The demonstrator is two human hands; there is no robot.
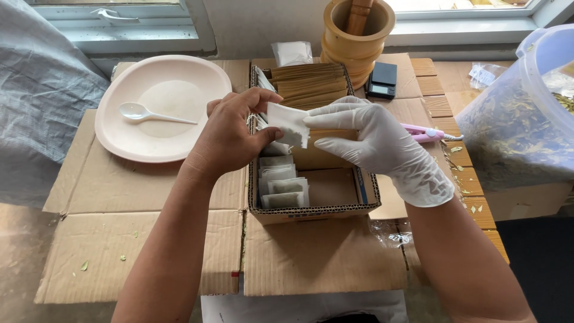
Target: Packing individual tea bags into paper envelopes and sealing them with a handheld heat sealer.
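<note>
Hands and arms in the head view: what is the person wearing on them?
The right hand wears a thin white disposable glove that ends at the wrist. The left hand is bare. Both forearms are uncovered, with no sleeves, watch or jewellery in view.

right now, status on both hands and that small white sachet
Bare left hand and white-gloved right hand both pinch small white paper sachet. Held above open brown cardboard box. Nothing in between.

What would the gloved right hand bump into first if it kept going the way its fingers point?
The right hand in the white glove points leftward, so it would probably first meet the bare left hand, which pinches the same small white paper sachet above the open cardboard box.
</note>
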